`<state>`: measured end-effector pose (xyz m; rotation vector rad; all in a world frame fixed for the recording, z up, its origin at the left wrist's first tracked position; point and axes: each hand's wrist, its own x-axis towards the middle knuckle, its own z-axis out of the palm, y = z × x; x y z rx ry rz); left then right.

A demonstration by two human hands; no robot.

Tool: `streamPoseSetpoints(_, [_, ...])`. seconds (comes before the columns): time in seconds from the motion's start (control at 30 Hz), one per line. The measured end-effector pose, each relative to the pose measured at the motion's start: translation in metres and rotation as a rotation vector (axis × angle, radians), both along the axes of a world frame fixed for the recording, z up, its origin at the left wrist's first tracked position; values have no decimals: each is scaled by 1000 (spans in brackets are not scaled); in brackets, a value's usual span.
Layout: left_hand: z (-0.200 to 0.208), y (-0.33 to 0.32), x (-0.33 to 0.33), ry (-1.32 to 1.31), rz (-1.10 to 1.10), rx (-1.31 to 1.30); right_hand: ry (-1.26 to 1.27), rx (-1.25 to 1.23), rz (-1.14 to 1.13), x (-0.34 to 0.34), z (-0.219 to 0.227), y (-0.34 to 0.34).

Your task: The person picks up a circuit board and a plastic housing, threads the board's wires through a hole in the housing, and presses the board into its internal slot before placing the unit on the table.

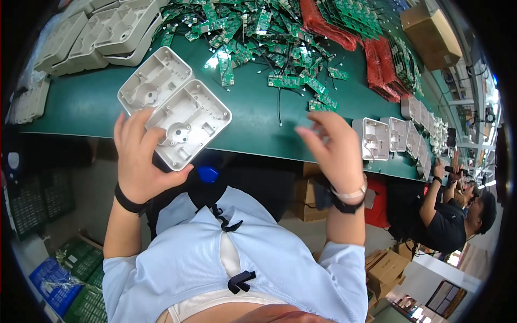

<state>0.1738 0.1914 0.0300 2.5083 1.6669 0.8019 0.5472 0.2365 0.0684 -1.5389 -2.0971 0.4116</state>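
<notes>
My left hand [141,149] grips the near one of two white plastic housings [207,110], its thumb at the lower corner and its fingers over the left edge. This housing is tilted at the table's front edge and shows moulded ribs, posts and a round seat inside. Touching it on the far left side lies the second housing [169,70], partly under my fingertips. My right hand [336,148] hovers over the front edge, thumb and fingers apart with nothing seen between them. Just beyond its fingertips are small green circuit boards [284,81] with black wires.
Stacked white housings [116,32] fill the far left corner. Boards lie heaped at the back beside red bubble wrap [328,27]. More housings [375,139] line the green table [247,113] to the right, towards other people [447,220]. A cardboard box [431,35] stands far right.
</notes>
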Motion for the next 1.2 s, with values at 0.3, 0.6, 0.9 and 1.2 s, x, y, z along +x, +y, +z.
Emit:
streamPoseSetpoints(0.3, [-1, 0, 13, 3, 56, 1, -104, -422, 134, -10, -21, 85])
streamPoseSetpoints(0.6, [4, 2, 13, 44, 64, -2, 2023, -1374, 94, 30, 17, 104])
streamPoseSetpoints(0.9, [11, 6, 23, 12, -13, 60, 2074, -1359, 349, 30, 27, 118])
streamPoseSetpoints(1.2, [15, 5, 36, -151, -113, -44, 2119, -1051, 349, 9, 11, 62])
